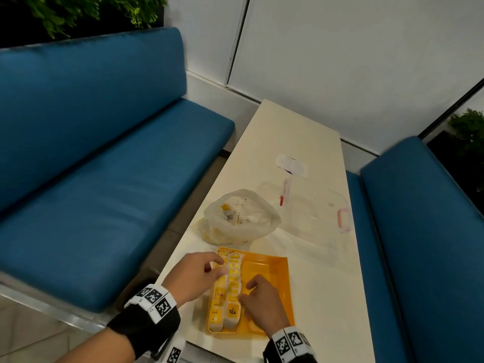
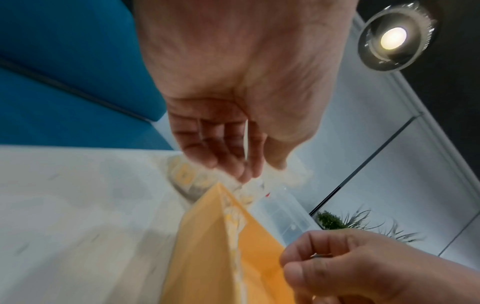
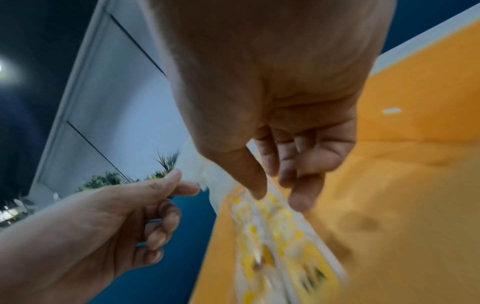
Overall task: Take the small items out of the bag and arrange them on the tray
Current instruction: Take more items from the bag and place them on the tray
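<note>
You are squaring the tea sachets (image 1: pixel 227 289) on the tray (image 1: pixel 272 268), left hand (image 1: pixel 195 275) pinching one, right hand (image 1: pixel 262 302) loosely curled; next, the bag (image 1: pixel 241 216) is calling for another reach

**Booth with blue benches and white walls**

A long cream table (image 1: pixel 296 142) runs between 2 blue padded benches, one on the left (image 1: pixel 104 153) and one on the right (image 1: pixel 424 231). White panelled walls (image 1: pixel 340 61) with dark seams stand behind. Green plants (image 1: pixel 78 11) top the left bench. A round ceiling lamp (image 2: pixel 393 38) glows overhead.
</note>
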`<act>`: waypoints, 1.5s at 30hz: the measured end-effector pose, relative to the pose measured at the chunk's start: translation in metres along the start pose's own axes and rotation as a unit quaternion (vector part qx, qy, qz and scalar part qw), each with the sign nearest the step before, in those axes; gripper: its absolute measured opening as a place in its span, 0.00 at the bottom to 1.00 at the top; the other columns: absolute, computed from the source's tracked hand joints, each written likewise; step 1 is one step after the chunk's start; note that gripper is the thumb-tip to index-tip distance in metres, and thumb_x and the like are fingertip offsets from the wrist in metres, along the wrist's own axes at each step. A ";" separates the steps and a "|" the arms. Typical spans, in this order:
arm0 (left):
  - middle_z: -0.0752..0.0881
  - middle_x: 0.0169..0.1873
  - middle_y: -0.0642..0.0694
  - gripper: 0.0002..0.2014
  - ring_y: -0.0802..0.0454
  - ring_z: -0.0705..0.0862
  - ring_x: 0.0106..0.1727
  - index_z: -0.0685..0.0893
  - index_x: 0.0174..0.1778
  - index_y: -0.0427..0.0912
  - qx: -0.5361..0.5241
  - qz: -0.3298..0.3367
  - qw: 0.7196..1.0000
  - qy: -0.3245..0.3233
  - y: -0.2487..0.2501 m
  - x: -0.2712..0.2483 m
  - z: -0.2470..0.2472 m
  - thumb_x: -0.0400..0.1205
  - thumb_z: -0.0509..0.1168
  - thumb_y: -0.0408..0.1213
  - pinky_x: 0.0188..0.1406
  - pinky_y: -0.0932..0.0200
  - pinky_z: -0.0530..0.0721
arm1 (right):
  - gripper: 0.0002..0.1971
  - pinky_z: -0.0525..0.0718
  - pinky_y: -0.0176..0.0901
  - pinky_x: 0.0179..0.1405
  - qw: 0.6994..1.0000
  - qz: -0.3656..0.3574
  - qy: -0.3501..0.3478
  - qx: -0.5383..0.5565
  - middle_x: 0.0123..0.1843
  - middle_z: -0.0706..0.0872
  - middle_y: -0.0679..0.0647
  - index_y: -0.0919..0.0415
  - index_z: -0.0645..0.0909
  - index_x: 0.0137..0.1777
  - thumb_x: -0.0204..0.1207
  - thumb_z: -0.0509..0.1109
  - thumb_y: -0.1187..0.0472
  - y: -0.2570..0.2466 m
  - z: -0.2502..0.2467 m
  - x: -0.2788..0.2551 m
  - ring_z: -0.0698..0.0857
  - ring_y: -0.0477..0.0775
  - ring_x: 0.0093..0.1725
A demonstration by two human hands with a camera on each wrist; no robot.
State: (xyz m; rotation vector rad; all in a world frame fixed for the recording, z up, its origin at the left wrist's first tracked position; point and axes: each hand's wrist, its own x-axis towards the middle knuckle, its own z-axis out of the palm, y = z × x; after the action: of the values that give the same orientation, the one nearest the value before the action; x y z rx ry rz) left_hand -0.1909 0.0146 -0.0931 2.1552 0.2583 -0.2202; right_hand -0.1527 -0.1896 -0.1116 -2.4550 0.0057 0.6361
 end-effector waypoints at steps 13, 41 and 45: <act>0.86 0.65 0.50 0.19 0.47 0.85 0.61 0.83 0.69 0.56 0.236 0.103 0.966 -0.023 0.057 0.096 -0.053 0.86 0.58 0.34 0.52 0.55 0.81 | 0.17 0.85 0.49 0.52 0.976 -0.066 0.196 0.071 0.61 0.81 0.54 0.56 0.78 0.63 0.77 0.73 0.53 -0.092 -0.097 0.060 0.84 0.54 0.49; 0.72 0.82 0.47 0.25 0.40 0.72 0.80 0.67 0.85 0.53 0.355 0.081 0.902 -0.230 0.068 0.179 0.003 0.92 0.52 0.54 0.82 0.45 0.68 | 0.11 0.80 0.31 0.37 0.976 -0.141 0.155 0.067 0.45 0.88 0.44 0.50 0.83 0.49 0.79 0.68 0.69 -0.074 -0.097 0.060 0.85 0.42 0.44; 0.69 0.84 0.49 0.27 0.42 0.71 0.81 0.67 0.85 0.51 0.359 0.049 0.908 -0.211 0.065 0.186 0.011 0.90 0.53 0.57 0.83 0.45 0.68 | 0.10 0.79 0.29 0.39 0.977 -0.138 0.151 0.063 0.47 0.88 0.45 0.51 0.83 0.50 0.80 0.68 0.69 -0.073 -0.096 0.059 0.85 0.41 0.46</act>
State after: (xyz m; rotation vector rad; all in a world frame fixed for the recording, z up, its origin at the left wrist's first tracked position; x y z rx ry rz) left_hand 0.0042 -0.0113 -0.0951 2.7503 -0.2246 -0.8173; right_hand -0.0476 -0.1738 -0.0297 -2.3472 -0.1658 0.1353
